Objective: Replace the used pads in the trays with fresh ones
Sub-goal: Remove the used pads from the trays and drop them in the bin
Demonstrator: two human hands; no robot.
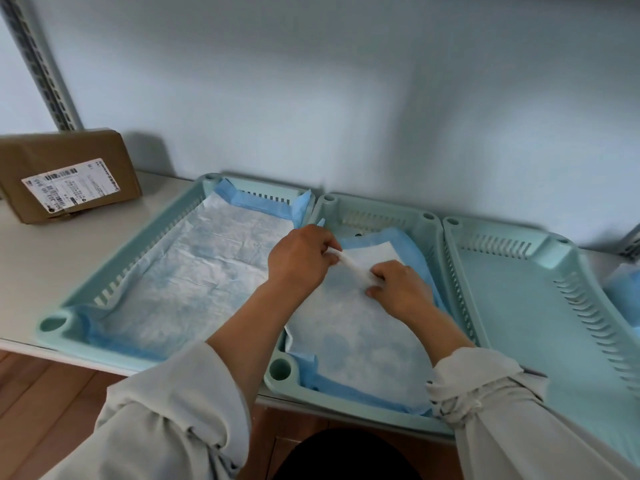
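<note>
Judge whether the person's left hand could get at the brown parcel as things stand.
Probably yes: the left hand grips the middle tray's pad, but only open shelf and the left tray lie before the brown parcel.

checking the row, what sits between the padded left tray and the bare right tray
In the head view, the middle tray, where both hands, left and right, pinch a folded pad.
</note>
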